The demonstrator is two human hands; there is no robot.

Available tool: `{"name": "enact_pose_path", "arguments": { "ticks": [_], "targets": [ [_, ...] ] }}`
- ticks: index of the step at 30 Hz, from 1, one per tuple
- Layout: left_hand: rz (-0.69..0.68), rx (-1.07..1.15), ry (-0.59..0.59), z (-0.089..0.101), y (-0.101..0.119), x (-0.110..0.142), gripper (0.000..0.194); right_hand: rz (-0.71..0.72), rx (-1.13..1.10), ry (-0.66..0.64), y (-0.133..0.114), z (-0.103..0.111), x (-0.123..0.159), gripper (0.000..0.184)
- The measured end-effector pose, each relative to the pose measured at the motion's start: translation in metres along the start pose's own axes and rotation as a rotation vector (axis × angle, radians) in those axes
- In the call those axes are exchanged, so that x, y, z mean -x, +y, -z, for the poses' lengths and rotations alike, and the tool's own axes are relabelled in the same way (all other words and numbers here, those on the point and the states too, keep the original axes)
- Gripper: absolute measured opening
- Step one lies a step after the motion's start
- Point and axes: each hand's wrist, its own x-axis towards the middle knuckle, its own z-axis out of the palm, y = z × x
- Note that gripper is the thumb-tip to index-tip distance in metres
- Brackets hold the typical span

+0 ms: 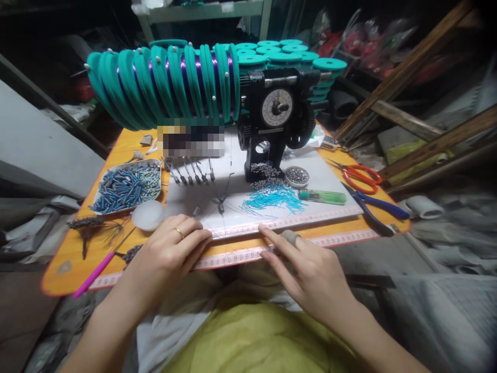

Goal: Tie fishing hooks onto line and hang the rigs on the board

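Note:
My left hand (171, 248), with a ring on one finger, rests at the near edge of a white board (334, 181), its fingers lying flat and pointing right along the measuring tape (229, 256). My right hand (306, 264) lies opposite with fingers stretched towards the left, a sleeve on one fingertip touching the tape edge. A thin line seems to run between the two hands; I cannot tell if either pinches it. A small dark weight on a line (220, 207) lies on the board just beyond my hands.
A black winding machine with a dial (275, 109) holds teal spools (166, 83) wound with purple line. A tray of blue tubes (126, 186), loose cyan pieces (272, 199), a green lighter (322, 197), red scissors (363, 176), blue pliers (378, 204) and a pink tool (97, 272) lie on the orange table (70, 259).

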Motion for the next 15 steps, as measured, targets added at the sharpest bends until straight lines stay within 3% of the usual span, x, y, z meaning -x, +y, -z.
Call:
{"name": "enact_pose_path", "arguments": {
  "ticks": [4,9,15],
  "targets": [
    [0.041,0.074,0.087,0.0,0.007,0.003,0.024,-0.029,-0.165,0.039,-0.005,0.003,0.002,0.051],
    [0.088,0.26,0.356,-0.005,0.033,0.008,0.03,0.074,-0.438,0.237,-0.028,0.013,-0.007,0.05],
    [0.193,0.381,0.504,-0.018,0.057,0.013,0.028,0.032,-0.52,0.233,-0.047,0.007,-0.018,0.036]
  ]
}}
